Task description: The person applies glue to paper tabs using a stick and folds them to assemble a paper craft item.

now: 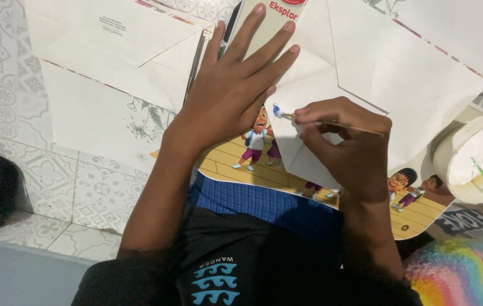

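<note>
In the head view, the person's left hand [235, 85] lies open and flat, fingers spread toward twelve o'clock, pressing down on a folded sheet of white paper [309, 85] that rests on a picture book [241, 164] with cartoon children on its cover. The right hand [346, 141] sits just at four o'clock of the left one, closed in a pinch around a thin brush [332, 122]. The brush's stick runs out toward three o'clock past the knuckles, while its bluish tip points toward nine o'clock and meets the edge of the white paper, close beside the base of the left hand's fingers. The paper thus lies under the left palm and directly at the tip of the tool the right hand grips, at ten o'clock from the right hand.

At three o'clock of the right hand, near the frame's edge, stands a round pale tub [474, 158] of white paste with a green stick in it. More white envelopes [111, 62] lie unfolded on the patterned tile floor [54, 187] at ten o'clock of the left hand. A rainbow-coloured cloth [462, 272] shows at five o'clock.
</note>
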